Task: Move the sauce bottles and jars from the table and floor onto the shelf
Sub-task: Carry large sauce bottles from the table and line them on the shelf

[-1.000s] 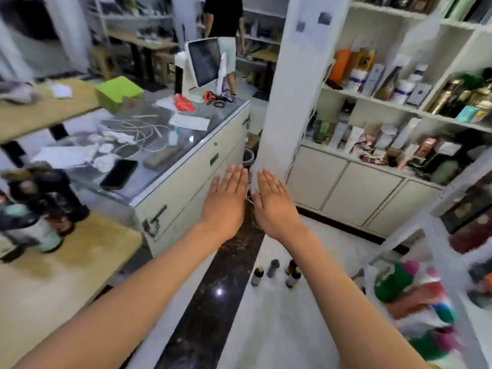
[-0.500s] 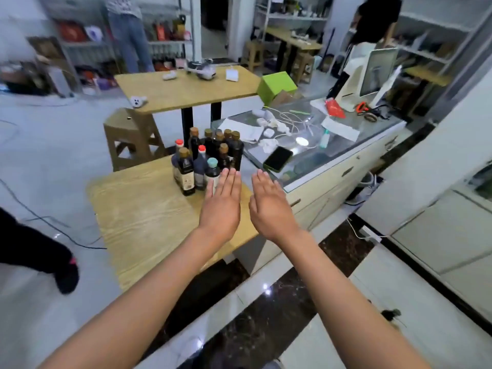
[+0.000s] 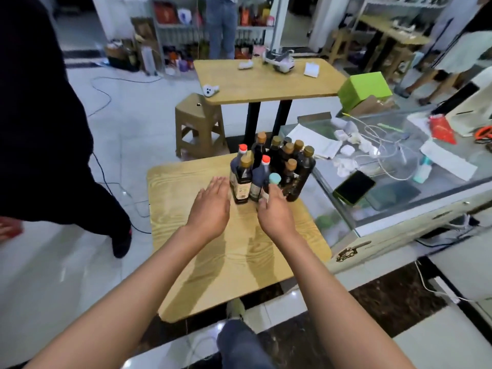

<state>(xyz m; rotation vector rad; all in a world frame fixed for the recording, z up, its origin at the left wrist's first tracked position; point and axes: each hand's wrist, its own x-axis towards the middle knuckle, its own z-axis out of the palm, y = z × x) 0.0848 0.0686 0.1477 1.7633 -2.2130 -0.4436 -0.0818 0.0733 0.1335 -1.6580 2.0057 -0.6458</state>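
Right hand (image 3: 275, 211) covers the lower body of the teal-capped bottle (image 3: 274, 179); fingertips out of sight, grip not determinable. Rear bottles (image 3: 288, 153) at the tabletop's far right corner are masked by the front row; count uncertain. Labels unreadable. Passer-by in black (image 3: 40, 115) cut by the left edge. Far shelves (image 3: 186, 20) blurred.

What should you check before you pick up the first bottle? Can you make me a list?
1. Bottles standing upright on the table: ok.
2. Right hand touching the teal-capped bottle: ok, but a firm grip: cannot tell.
3. Left hand free, flat beside the gold-capped bottle: ok.
4. Neighbouring bottles spaced apart enough to lift one out: not ok, they are tightly packed.
5. Shelf in view: not ok.
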